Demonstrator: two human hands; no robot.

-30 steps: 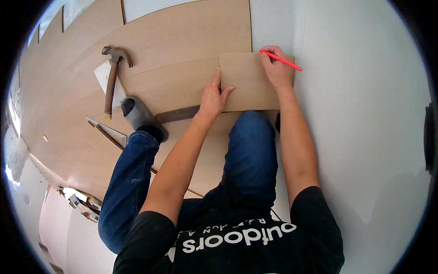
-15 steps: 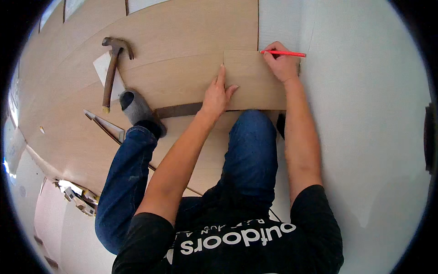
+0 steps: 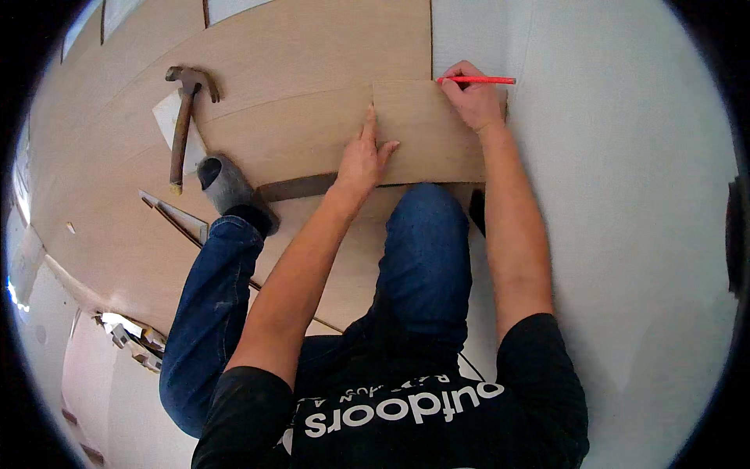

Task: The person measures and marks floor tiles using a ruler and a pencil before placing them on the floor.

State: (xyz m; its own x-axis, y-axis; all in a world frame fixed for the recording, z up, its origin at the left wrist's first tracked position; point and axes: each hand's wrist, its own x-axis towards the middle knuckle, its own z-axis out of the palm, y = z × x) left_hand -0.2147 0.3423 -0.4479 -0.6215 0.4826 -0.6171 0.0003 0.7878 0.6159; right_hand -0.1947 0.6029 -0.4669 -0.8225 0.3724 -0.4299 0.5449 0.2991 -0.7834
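1. Pencil (image 3: pixel 491 80) had swung from slanted to nearly level, its tip by the short board's (image 3: pixel 426 117) far edge, apparently set for marking.
2. Right hand (image 3: pixel 475 103) pinched the pencil; left hand (image 3: pixel 361 162), spread and gripping nothing, steadied the board just beyond the knee (image 3: pixel 428 215).
3. Hammer (image 3: pixel 180 133) lay well leftward; the wall (image 3: pixel 625 203) crowded the pencil side.

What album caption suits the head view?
Left hand touching a plank, right hand holding a red pencil at its edge.
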